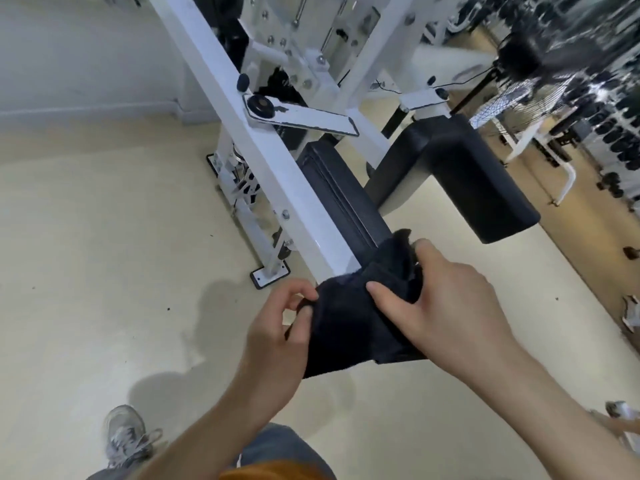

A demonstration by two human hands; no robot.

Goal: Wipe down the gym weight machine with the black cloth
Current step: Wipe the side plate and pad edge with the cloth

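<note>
The black cloth (pixel 346 323) hangs spread between both hands, just in front of the near end of the white weight machine's sloping beam (pixel 242 109). My left hand (pixel 277 327) pinches the cloth's left edge with curled fingers. My right hand (pixel 446 299) grips its right side, thumb laid across the fabric. The cloth's top covers the lower end of the long black pad (pixel 343 195) that runs beside the beam.
A second black padded seat (pixel 460 168) stands to the right of the beam. The machine's base foot (pixel 270 273) is bolted on the cream floor. A standing fan (pixel 519 60) and dumbbell racks (pixel 609 109) fill the far right. My grey shoe (pixel 126 434) is at lower left.
</note>
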